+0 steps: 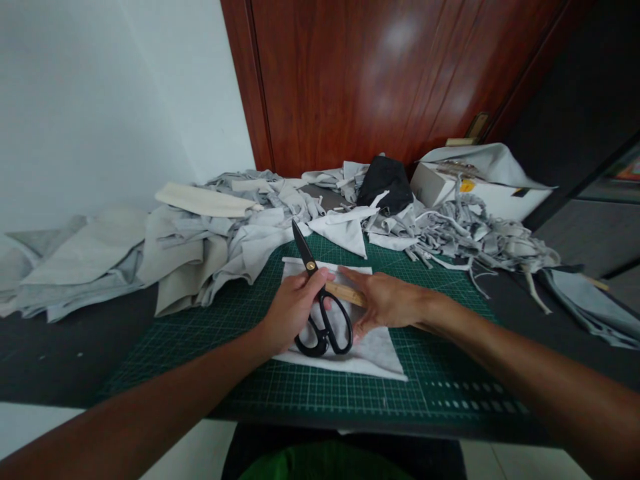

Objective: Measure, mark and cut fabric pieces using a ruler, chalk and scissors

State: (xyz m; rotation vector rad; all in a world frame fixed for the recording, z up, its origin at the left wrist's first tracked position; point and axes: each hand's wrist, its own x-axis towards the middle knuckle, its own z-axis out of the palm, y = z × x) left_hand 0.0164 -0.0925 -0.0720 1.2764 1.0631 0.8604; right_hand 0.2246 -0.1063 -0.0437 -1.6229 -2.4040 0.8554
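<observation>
My left hand point(293, 308) is closed around the middle of black-handled scissors point(327, 325), whose dark blades point up and away to the left. A light wooden stick point(345, 293) runs from beside the scissors' pivot to my right hand point(385, 300), which grips its right end between thumb and fingers. Both hands are above a piece of light grey fabric point(370, 350) lying on the green cutting mat point(310, 393). The fabric's left part is partly hidden by my left hand.
Piles of grey and cream fabric point(190, 243) cover the table's left and back. A black cloth bundle point(385, 183), a white box point(433, 187) and tangled grey strips point(475, 233) lie at the back right. A wooden door point(360, 80) stands behind.
</observation>
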